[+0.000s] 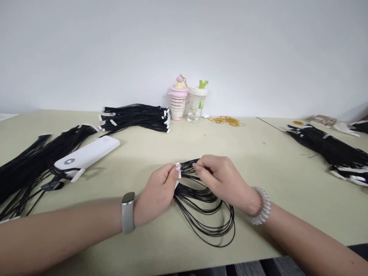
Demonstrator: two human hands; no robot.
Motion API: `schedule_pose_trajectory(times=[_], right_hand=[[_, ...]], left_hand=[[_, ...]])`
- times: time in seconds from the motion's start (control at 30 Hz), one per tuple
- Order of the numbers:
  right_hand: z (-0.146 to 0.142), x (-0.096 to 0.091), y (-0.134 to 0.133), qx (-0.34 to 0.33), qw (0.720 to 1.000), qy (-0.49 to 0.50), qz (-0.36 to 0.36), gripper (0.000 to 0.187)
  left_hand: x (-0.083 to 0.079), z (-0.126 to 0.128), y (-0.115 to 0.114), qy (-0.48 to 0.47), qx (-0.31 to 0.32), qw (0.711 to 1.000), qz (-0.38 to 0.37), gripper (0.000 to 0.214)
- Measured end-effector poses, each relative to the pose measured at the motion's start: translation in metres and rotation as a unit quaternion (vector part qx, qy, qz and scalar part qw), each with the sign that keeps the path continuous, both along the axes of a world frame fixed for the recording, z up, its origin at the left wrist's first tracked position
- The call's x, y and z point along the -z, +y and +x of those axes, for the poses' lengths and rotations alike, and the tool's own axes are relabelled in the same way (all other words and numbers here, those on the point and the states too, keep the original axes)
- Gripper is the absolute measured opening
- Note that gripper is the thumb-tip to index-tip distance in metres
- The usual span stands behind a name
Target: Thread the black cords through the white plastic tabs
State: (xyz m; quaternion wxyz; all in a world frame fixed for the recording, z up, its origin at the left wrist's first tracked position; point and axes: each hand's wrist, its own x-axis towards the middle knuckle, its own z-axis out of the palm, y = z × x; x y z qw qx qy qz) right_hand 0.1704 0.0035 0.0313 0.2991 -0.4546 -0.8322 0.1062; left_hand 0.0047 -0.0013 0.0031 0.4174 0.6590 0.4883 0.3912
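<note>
A looped bundle of thin black cables (201,193) lies between my two hands near the middle of the table. My left hand (161,188) is closed round the white-connector end of the bundle, thumb on top. My right hand (221,180) bends over the upper strands with thumb and index finger pinched together at the cables. Several strands hang in wide loops below my right hand, toward the table's front edge. Small white connectors (178,168) poke out by my left thumb.
Black cable bundles lie at the back (138,117), left (43,157) and right (330,147). A white power bank (89,153) sits at left. A pink striped cup (177,101), a clear cup (197,105) and yellow rubber bands (227,121) stand or lie by the wall.
</note>
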Motion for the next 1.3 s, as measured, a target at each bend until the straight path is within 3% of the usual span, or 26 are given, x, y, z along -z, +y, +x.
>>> schedule_pose_trajectory(times=[0.13,0.53,0.77,1.03,1.17,1.3], right_hand=[[0.004,-0.005,0.001,-0.032,0.999,-0.025,-0.002,0.023],[0.002,-0.002,-0.001,-0.014,0.996,-0.066,0.052,0.017],[0.002,-0.004,-0.002,-0.027,1.000,0.010,-0.001,0.027],[0.003,-0.003,0.000,-0.085,0.992,-0.090,-0.018,0.016],[-0.001,0.003,-0.002,-0.067,0.992,-0.105,-0.006,0.016],[-0.006,0.011,-0.003,-0.037,0.998,-0.052,0.009,0.016]], left_hand=[[0.001,-0.001,-0.001,-0.010,0.000,1.000,-0.010,0.036],[-0.001,-0.001,-0.001,-0.003,0.005,1.000,0.002,0.035],[0.000,-0.001,-0.001,0.005,0.004,1.000,0.000,0.035],[-0.001,-0.002,-0.001,0.004,0.014,1.000,0.008,0.033],[-0.001,-0.002,0.000,0.011,0.011,1.000,0.026,0.033],[0.000,-0.002,0.000,0.017,0.012,0.999,0.032,0.034]])
